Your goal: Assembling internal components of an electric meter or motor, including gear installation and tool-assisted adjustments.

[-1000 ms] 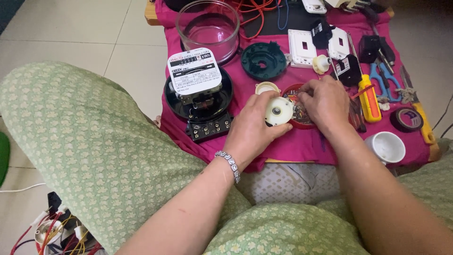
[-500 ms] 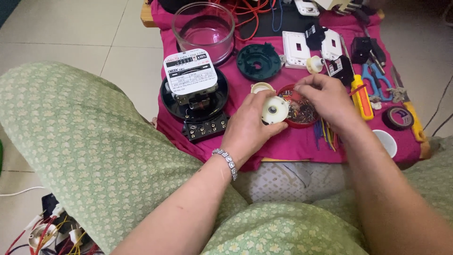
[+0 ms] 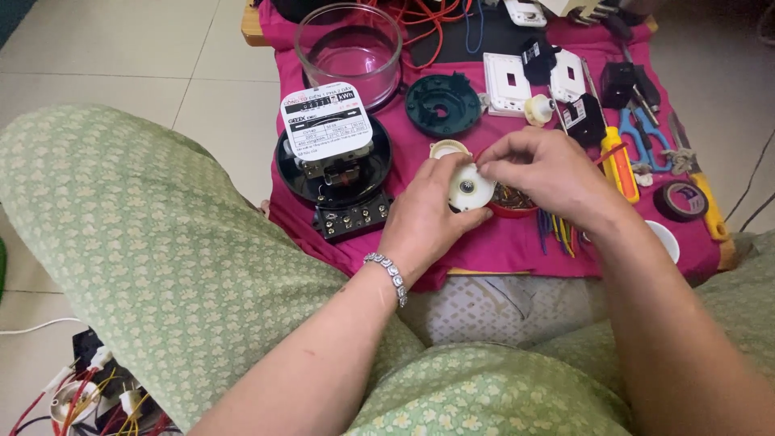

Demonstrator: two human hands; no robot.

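The left hand [image 3: 426,211] grips a round white fitting [image 3: 471,189] near the front edge of the magenta cloth [image 3: 500,242], while the right hand [image 3: 542,169] pinches at its top rim. Just behind them sits a red dish of small parts [image 3: 513,203]. Toward the cloth's left edge stands a black electricity meter [image 3: 333,153], with a clear glass cover [image 3: 349,47] at the back left corner. A yellow screwdriver [image 3: 620,161] lies right of the right hand.
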